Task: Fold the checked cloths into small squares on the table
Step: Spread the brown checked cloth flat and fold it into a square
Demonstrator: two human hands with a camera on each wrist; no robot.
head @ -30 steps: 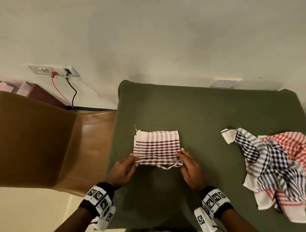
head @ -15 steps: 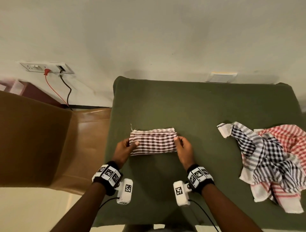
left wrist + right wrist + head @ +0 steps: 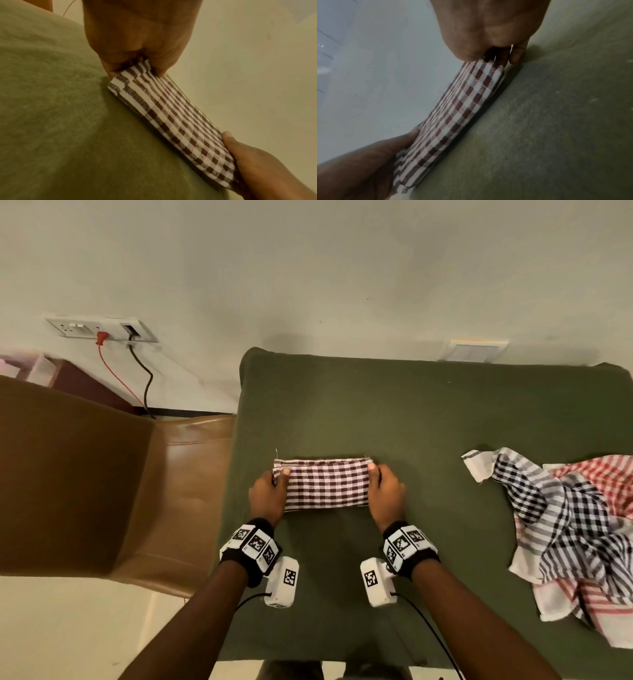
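Two hands, left hand (image 3: 268, 494) and right hand (image 3: 386, 494), pinch the folded maroon checked cloth's (image 3: 327, 488) ends at centre frame on the tabletop (image 3: 411, 412).

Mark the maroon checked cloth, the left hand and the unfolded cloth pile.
maroon checked cloth (image 3: 327, 486), head view, middle of its top layer.
left hand (image 3: 267, 494), head view, back of the hand.
unfolded cloth pile (image 3: 568, 518), head view, black checked cloth on top.
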